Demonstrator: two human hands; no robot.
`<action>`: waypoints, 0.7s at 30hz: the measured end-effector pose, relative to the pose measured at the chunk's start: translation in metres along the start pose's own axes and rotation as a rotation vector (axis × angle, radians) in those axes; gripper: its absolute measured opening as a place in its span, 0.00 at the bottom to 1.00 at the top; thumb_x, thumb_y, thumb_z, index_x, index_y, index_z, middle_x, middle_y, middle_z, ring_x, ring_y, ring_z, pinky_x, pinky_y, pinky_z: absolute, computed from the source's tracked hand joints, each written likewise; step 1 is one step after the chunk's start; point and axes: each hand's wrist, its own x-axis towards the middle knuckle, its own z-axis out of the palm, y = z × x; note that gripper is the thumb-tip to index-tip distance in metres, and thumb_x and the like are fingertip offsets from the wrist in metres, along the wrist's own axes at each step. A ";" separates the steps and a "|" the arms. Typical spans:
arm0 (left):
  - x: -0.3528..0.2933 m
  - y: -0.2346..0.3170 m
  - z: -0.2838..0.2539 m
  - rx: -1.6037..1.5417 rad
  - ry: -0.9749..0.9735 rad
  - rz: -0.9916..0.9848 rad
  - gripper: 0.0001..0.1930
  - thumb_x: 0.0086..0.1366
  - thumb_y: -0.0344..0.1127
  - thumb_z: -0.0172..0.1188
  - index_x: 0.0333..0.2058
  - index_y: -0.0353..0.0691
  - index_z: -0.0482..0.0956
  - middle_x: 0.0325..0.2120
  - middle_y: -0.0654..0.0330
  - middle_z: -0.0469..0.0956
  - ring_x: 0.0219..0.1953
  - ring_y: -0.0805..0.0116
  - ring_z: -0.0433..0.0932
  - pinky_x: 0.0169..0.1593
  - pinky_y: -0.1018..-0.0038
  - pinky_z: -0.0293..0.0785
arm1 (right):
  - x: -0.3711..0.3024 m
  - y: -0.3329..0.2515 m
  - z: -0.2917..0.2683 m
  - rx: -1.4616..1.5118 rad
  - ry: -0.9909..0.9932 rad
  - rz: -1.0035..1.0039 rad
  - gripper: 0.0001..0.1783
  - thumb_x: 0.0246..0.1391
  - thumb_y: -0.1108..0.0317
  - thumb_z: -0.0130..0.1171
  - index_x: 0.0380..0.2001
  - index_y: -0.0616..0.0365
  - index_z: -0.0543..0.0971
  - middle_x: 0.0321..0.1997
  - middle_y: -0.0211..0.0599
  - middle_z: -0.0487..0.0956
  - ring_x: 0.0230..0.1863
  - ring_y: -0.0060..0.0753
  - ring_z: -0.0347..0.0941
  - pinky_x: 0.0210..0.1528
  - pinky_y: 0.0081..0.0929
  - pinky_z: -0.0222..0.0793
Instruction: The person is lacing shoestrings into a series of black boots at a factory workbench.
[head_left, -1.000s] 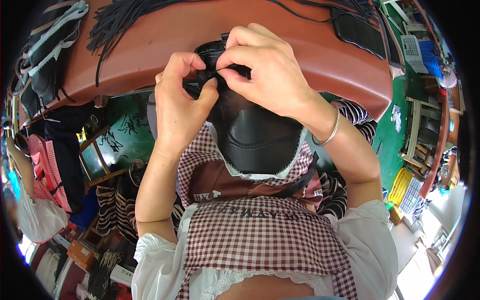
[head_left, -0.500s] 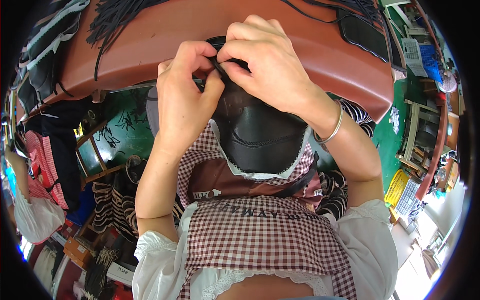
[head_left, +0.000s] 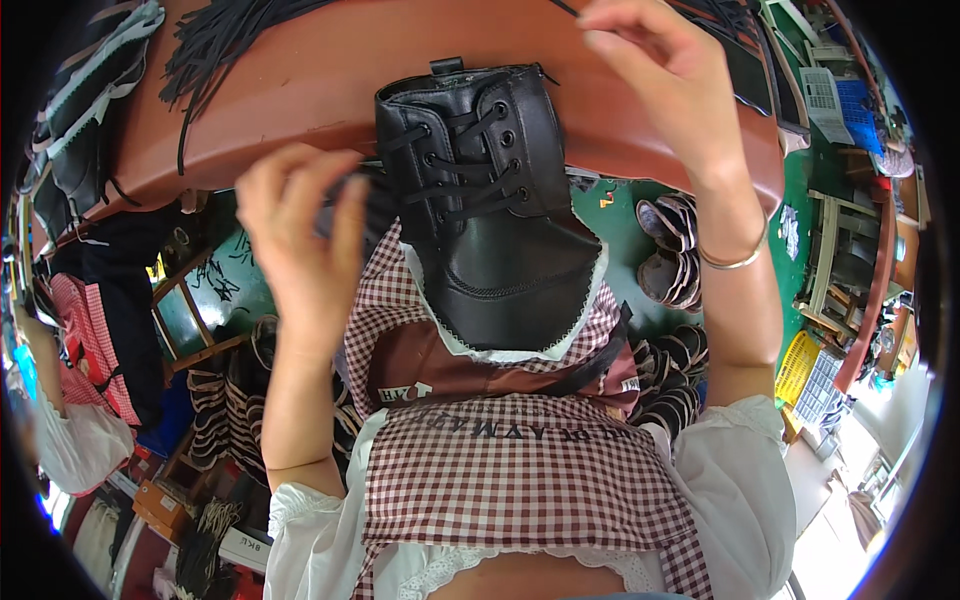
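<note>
A black leather lace-up boot upper (head_left: 510,290) lies between my lap and the table edge, its ankle opening away from me and its toe end toward me. Black lace (head_left: 470,180) crosses its front through several eyelets. My left hand (head_left: 300,215) hovers left of the upper, slightly blurred, with thumb and fingers apart and no held thing visible. Dark material shows behind those fingers. My right hand (head_left: 675,85) is raised over the table, right of and beyond the upper, thumb and forefinger parted. A thin black strand (head_left: 563,7) runs up to its fingertips; it may pass behind them.
The brown padded table (head_left: 290,85) spans the far side, with a bundle of black laces (head_left: 225,45) on it. More black uppers (head_left: 85,130) hang at the left. Stacked striped shoe pieces (head_left: 670,250) stand below at the right. A person's white sleeve (head_left: 75,445) shows far left.
Both hands have left the top of the upper, where their fingers pinched together. My left hand moved left and nearer; my right hand moved right and farther away. The laced front is now uncovered.
</note>
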 end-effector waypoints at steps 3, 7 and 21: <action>-0.010 0.025 0.019 -0.212 -0.172 -0.066 0.10 0.53 0.26 0.66 0.34 0.41 0.77 0.35 0.57 0.73 0.43 0.57 0.70 0.50 0.66 0.63 | -0.017 0.014 0.007 -0.038 0.192 -0.075 0.05 0.51 0.80 0.58 0.32 0.63 0.79 0.42 0.35 0.77 0.46 0.26 0.72 0.52 0.23 0.66; -0.005 0.019 -0.005 -0.313 -0.327 -0.217 0.08 0.54 0.23 0.64 0.32 0.37 0.75 0.25 0.57 0.74 0.32 0.61 0.73 0.41 0.69 0.68 | -0.028 0.012 0.037 -0.163 0.232 -0.260 0.05 0.46 0.75 0.62 0.30 0.61 0.79 0.36 0.36 0.78 0.41 0.37 0.75 0.44 0.28 0.70; -0.004 -0.088 -0.112 -0.802 0.562 -0.645 0.10 0.63 0.27 0.59 0.43 0.32 0.77 0.32 0.62 0.79 0.35 0.77 0.76 0.43 0.82 0.70 | -0.015 -0.016 0.099 -0.503 0.057 -0.389 0.02 0.44 0.75 0.58 0.22 0.61 0.75 0.70 0.50 0.54 0.73 0.62 0.37 0.68 0.66 0.34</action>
